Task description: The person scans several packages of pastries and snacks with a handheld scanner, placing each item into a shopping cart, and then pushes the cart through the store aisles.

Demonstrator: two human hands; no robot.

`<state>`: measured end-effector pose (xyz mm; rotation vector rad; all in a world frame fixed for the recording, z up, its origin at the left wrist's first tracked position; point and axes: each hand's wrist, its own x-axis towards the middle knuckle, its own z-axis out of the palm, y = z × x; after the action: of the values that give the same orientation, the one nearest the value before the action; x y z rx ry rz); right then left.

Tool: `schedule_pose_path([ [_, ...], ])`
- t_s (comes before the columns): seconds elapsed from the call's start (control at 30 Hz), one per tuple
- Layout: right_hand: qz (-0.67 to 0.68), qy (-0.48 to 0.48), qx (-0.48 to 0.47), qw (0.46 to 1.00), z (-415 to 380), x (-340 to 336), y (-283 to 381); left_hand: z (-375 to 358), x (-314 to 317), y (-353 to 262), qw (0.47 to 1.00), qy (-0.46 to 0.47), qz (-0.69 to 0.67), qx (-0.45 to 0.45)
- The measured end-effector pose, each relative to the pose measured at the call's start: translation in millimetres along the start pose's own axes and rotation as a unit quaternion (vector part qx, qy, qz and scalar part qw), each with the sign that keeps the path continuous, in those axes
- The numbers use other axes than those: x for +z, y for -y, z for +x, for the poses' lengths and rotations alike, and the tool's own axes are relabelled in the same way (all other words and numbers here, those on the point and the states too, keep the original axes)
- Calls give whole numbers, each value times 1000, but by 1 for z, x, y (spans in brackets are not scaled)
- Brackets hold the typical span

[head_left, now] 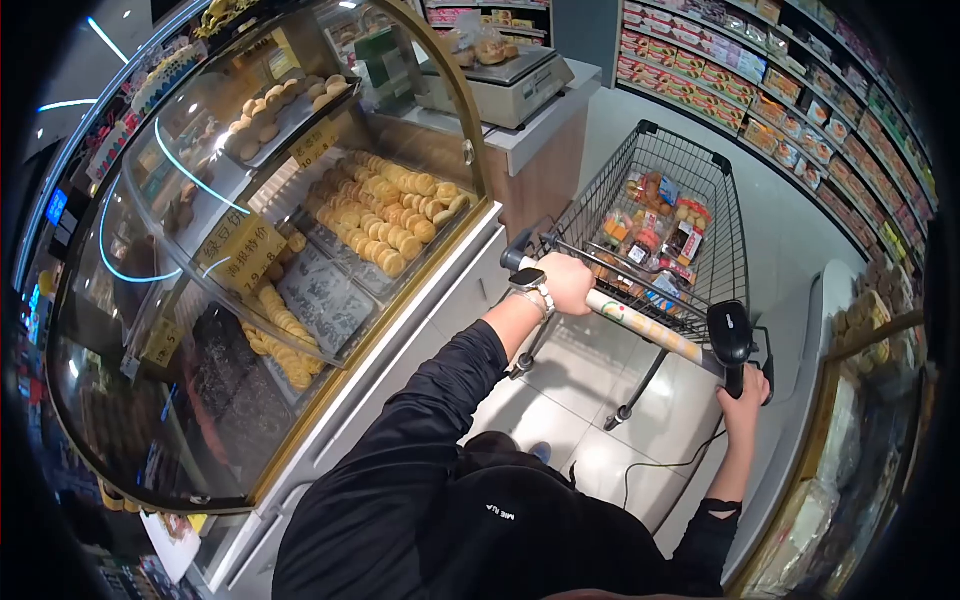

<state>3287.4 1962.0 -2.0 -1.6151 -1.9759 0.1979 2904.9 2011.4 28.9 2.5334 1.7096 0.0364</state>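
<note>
Left hand (566, 283) clamped on trolley handle (640, 325), right hand (745, 392) clamped on black scanner (730, 335) at its 4 o'clock end, trolley (660, 215) at 1 o'clock past pastry case (300, 250); best push straight, steady, keeping off the glass.

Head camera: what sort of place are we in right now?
Most likely a supermarket, by the bakery section. A shopping cart holds packaged goods, a glass display case shows pastries with price tags, and stocked shelves line the aisle.
</note>
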Motion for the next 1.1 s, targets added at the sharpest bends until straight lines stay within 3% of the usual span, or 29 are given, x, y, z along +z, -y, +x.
schedule_pose_path([
  [0.33,-25,15,-38,999,121,23,-57,115,-16,31,999,-27,12,-24],
  [0.47,-37,9,-16,999,185,36,-75,172,-20,51,998,-48,4,-32],
  [0.53,-48,39,47,997,217,39,-85,199,-18,61,997,-62,-17,-34],
  [0.6,-45,1,35,998,248,53,-106,232,-12,72,997,-78,-5,-29],
  [0.73,-6,-18,55,998,314,67,-146,293,-23,88,996,-80,-24,-31],
  [0.83,48,-27,121,991,351,69,-167,341,-28,92,997,-76,-29,-15],
  [0.97,61,16,49,997,427,64,-196,401,-28,98,994,-94,-52,-37],
  [1.1,67,10,86,994,485,60,-199,458,-44,97,996,-52,-62,-49],
])
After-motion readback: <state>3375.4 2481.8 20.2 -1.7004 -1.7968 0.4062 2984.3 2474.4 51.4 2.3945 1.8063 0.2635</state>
